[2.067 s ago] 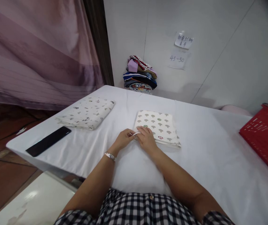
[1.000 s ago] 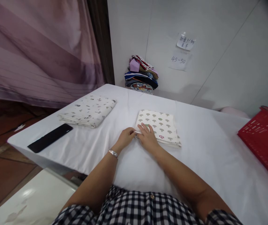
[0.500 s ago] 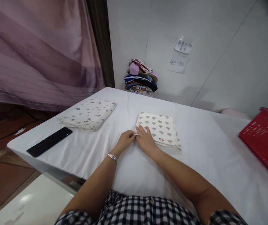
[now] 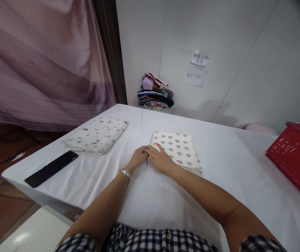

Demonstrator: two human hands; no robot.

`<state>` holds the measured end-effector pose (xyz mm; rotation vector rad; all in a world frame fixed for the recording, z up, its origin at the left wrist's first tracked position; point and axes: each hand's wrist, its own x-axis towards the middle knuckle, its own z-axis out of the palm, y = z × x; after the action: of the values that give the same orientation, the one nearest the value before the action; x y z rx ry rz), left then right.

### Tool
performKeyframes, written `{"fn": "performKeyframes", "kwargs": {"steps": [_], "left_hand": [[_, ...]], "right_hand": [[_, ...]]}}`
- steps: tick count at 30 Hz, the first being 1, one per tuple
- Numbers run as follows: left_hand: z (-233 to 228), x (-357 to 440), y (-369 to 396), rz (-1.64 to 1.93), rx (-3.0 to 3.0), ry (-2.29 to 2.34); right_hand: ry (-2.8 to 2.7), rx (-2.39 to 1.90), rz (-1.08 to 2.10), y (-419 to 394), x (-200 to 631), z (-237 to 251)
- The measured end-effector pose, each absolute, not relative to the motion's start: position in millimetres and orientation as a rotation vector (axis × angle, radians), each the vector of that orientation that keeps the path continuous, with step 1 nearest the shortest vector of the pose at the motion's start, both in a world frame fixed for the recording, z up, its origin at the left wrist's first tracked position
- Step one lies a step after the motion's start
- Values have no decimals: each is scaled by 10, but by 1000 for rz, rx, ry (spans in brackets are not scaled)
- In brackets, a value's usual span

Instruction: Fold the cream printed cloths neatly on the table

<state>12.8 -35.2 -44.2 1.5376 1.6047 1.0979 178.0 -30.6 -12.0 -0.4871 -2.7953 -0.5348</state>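
Your left grip (image 4: pixel 138 156) pinches the mushroom-print cloth (image 4: pixel 180 149) by a corner; whether your right grip (image 4: pixel 162 162) pinches too, I can't tell. Uneven tugging could skew the layers.

Soft light, faint shadows, dark upper-right corner

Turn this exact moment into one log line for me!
left hand: touching near-left corner of mushroom cloth | right hand: touching same corner | other cloth: folded, left | basket: red, right
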Motion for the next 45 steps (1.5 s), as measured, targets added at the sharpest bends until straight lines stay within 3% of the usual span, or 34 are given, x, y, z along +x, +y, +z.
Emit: {"fn": "performKeyframes", "kwargs": {"steps": [14,45], "left_hand": [[-429,147,804,970,1659,1578],[-407,244,1346,874,1829,1671]], "right_hand": [[-2602,-509,-373,-378,1915,-221],[-2618,-591,-206,-543,1877,-359]]}}
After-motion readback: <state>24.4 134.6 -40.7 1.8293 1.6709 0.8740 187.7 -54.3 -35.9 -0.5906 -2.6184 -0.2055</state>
